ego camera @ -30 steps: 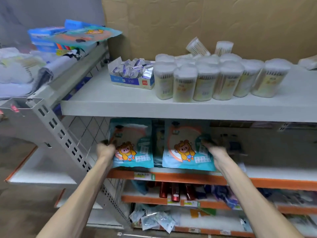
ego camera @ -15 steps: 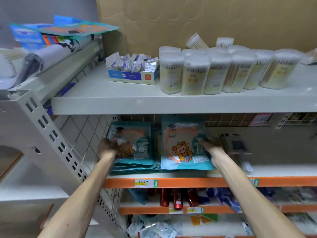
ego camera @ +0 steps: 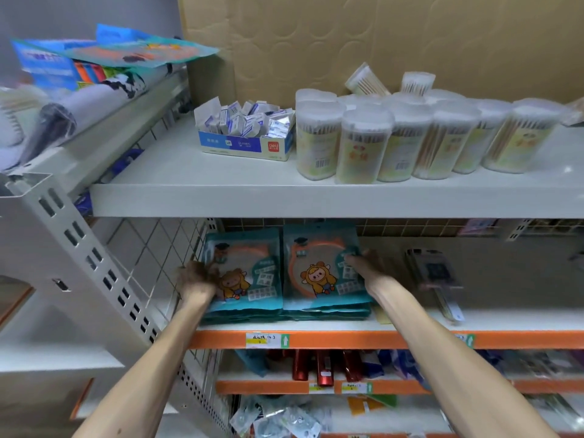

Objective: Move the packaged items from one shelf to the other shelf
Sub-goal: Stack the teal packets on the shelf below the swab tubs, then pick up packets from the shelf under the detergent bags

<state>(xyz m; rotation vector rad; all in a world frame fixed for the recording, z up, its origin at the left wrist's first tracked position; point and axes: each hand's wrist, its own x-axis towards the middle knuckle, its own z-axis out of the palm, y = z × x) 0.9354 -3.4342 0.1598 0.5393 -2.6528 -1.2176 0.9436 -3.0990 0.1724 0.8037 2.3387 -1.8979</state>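
Orange-edged shelf [ego camera: 347, 339] carries two upright stacks of teal cartoon packets: the left hand [ego camera: 196, 279] grips the left stack [ego camera: 252, 279] at its outer edge, the right hand [ego camera: 368, 263] grips the right stack [ego camera: 316, 270] likewise; above, a blue carton [ego camera: 243, 146] holds small boxes, beside cotton-swab tubs [ego camera: 363, 143]

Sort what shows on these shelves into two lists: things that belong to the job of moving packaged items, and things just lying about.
Belonging to the job: left hand, gripping the left teal packets; right hand, gripping the right teal packets; orange-edged shelf under them.
Just lying about: cotton swab tubs; blue box of small packs; red bottles on the shelf below.
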